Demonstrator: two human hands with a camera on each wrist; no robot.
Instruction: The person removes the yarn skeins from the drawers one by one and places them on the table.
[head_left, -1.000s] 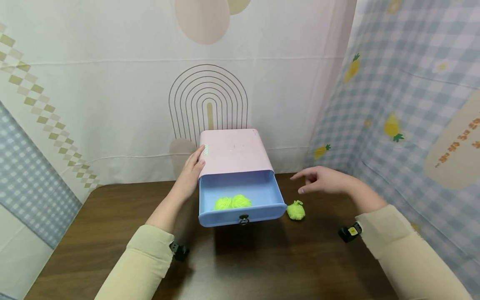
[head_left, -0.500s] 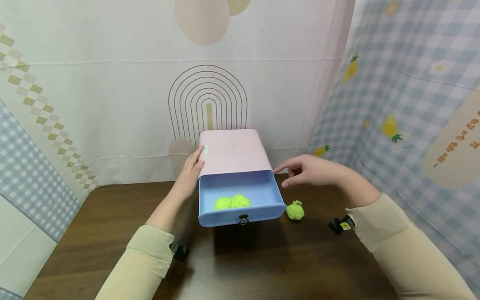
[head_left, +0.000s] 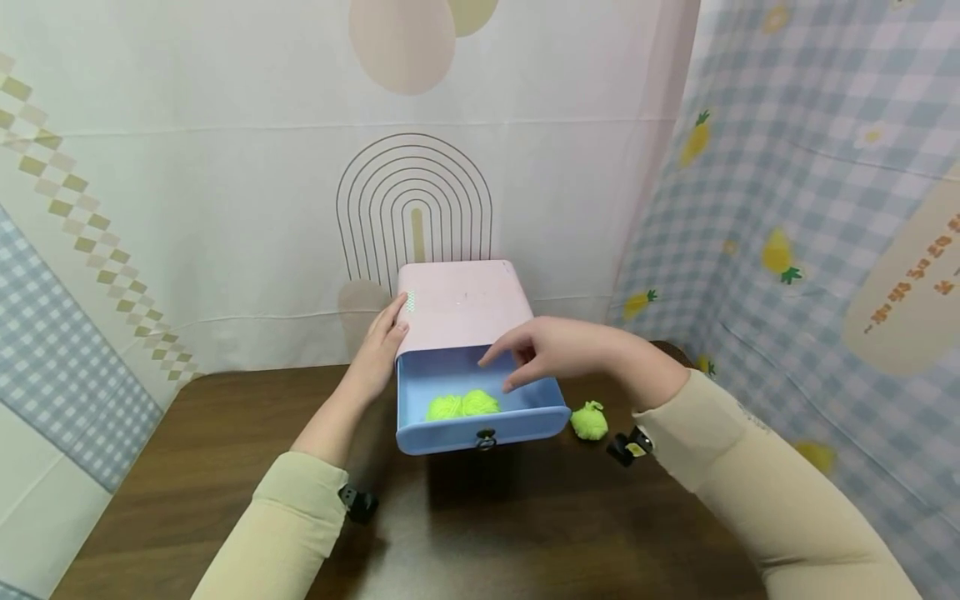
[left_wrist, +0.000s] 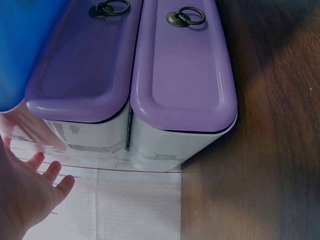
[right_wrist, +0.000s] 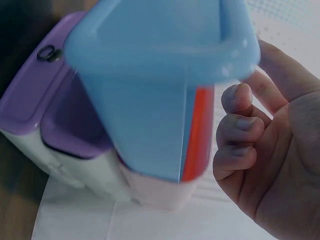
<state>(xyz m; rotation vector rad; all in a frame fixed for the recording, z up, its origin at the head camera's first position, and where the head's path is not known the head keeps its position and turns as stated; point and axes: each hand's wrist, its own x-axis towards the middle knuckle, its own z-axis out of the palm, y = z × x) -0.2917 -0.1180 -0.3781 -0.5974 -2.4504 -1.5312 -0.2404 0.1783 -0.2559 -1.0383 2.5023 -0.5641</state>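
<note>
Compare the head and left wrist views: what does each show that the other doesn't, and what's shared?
Of these two, only the head view shows the green yarn inside the blue drawer, the green ball on the table and the right hand. Only the left wrist view shows two purple drawer fronts. Both show the left hand, blue drawer and table.

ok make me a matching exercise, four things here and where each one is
1. left hand
2. right hand
3. pair of green balls
4. single green ball

A. on the table, outside the drawer
B. over the drawer's opening in the head view, holding nothing
C. at the left side of the pink casing
D. inside the drawer, behind its front

Pairs: 1-C, 2-B, 3-D, 4-A
</note>
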